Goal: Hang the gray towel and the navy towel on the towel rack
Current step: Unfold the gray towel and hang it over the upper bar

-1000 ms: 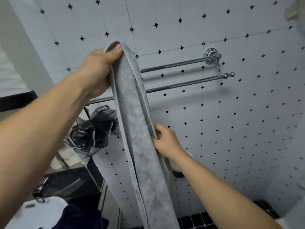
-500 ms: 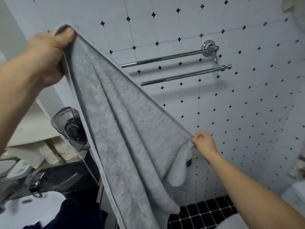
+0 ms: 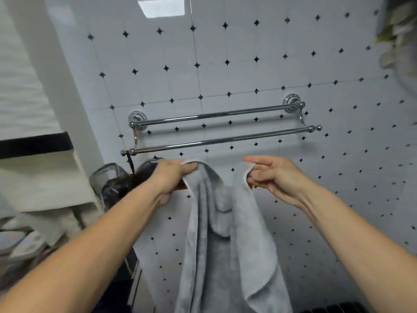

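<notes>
White wall tiles [image 3: 248,41] with small black diamonds fill the bathroom in front of us. Just above our hands, a shiny towel rack [image 3: 216,114] is fixed to the wall. It has two bars, one higher and close to the wall, one lower and nearer to us.

We hold the gray towel [image 3: 225,256] up under the lower bar, near it but not touching it. Our left hand [image 3: 171,177] grips one top corner, with the fingers curled round the edge and the thumb pressed on top. Our right hand [image 3: 270,177] pinches the other top corner between thumb and fingers. The top edge dips down between our two hands. The rest of the towel hangs in soft folds between our arms.

Behind our left hand, a black mesh bath puff [image 3: 117,186] hangs on a dark string from the left end of the lower bar. Things further left of that hand are too blurry to name.
</notes>
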